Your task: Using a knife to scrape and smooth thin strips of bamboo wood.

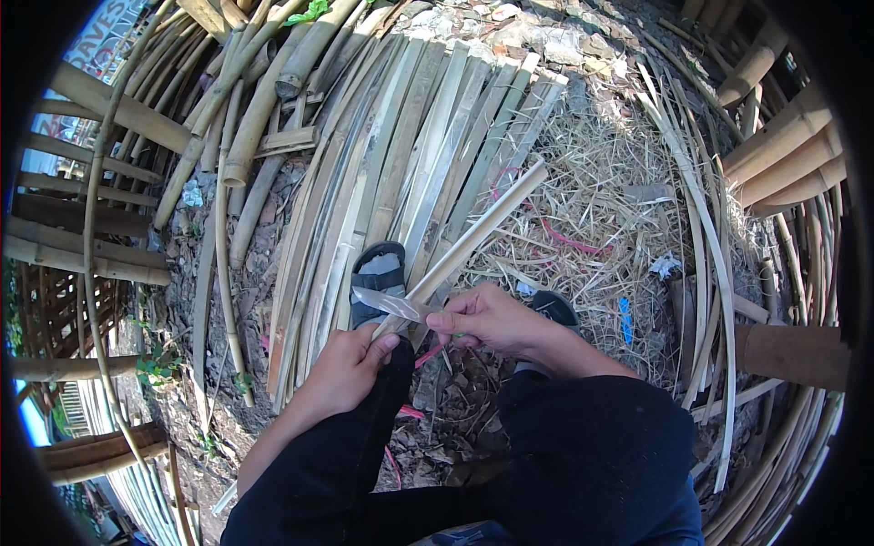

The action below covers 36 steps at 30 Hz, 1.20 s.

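Observation:
My right hand [487,318] is closed around the handle of a knife, its fingers wrapped and its thumb on top. The knife's pale blade [387,303] points left and lies across a long split bamboo strip [482,232]. That strip slants from between my hands up to the right, over other strips. My left hand [350,369] grips its near end, thumb pressed on it, beside my left knee. Just beyond the blade is my left foot in a dark sandal [381,264]. The handle is mostly hidden in my right fist.
Many split bamboo strips [401,136] lie side by side ahead. Shavings [583,191] and a red string [569,238] litter the ground to the right. Bamboo poles [246,136] are piled at the far left, with thick poles [783,146] along the right.

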Available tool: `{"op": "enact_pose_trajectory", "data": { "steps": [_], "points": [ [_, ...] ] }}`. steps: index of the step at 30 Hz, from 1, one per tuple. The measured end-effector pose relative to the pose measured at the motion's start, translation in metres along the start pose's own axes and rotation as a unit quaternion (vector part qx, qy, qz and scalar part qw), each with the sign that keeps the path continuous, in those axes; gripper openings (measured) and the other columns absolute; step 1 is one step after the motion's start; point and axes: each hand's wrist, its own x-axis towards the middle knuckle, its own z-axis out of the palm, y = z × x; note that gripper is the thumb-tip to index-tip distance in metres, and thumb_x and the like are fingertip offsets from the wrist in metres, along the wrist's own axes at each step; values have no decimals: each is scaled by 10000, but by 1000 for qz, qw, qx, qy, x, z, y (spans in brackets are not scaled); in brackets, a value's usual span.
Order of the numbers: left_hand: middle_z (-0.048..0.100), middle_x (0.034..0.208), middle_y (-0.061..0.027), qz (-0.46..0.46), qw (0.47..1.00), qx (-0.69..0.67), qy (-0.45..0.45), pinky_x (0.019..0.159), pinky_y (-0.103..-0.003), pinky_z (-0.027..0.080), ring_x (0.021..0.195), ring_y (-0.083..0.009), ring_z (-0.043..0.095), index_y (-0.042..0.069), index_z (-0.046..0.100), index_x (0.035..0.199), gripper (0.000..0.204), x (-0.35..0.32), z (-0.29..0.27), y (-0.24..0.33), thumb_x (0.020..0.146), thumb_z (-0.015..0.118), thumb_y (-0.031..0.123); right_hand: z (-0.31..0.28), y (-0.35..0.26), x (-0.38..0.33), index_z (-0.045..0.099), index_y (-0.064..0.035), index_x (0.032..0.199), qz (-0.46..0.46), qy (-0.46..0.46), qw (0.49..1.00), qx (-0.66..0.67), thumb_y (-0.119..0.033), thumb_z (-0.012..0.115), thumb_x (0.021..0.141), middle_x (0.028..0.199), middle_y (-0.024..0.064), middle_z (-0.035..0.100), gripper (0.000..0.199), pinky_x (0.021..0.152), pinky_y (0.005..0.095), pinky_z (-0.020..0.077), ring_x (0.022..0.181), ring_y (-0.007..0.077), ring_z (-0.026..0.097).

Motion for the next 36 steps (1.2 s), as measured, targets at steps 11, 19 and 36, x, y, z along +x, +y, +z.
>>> {"op": "enact_pose_trajectory", "data": {
  "steps": [11, 19, 36],
  "points": [
    [514, 592, -49, -93, 992, -88, 17, 573, -326, 426, 568, -138, 487, -8, 569, 756, 406, -4, -2, -29, 1022, 528, 296, -49, -45, -19, 604, -72, 821, -52, 104, 993, 34, -446, 563, 988, 588, -74, 439, 412, 432, 191, 244, 485, 14, 359],
    [509, 627, -4, -54, 997, -28, -37, 571, -298, 395, 592, -107, 458, 19, 566, 780, 395, -2, 0, -8, 1027, 515, 322, 2, -18, 5, 642, -69, 823, 106, -151, 983, 16, -433, 627, 956, 580, -78, 460, 388, 438, 180, 286, 474, 17, 370],
    [500, 624, 4, -22, 997, -60, -46, 577, -294, 387, 601, -99, 452, 24, 576, 772, 392, -6, -2, -7, 1021, 530, 323, -18, -13, -10, 715, 14, 865, 30, -45, 998, 26, -275, 707, 918, 594, -12, 558, 294, 476, 202, 290, 509, 43, 433]
  ]
}}
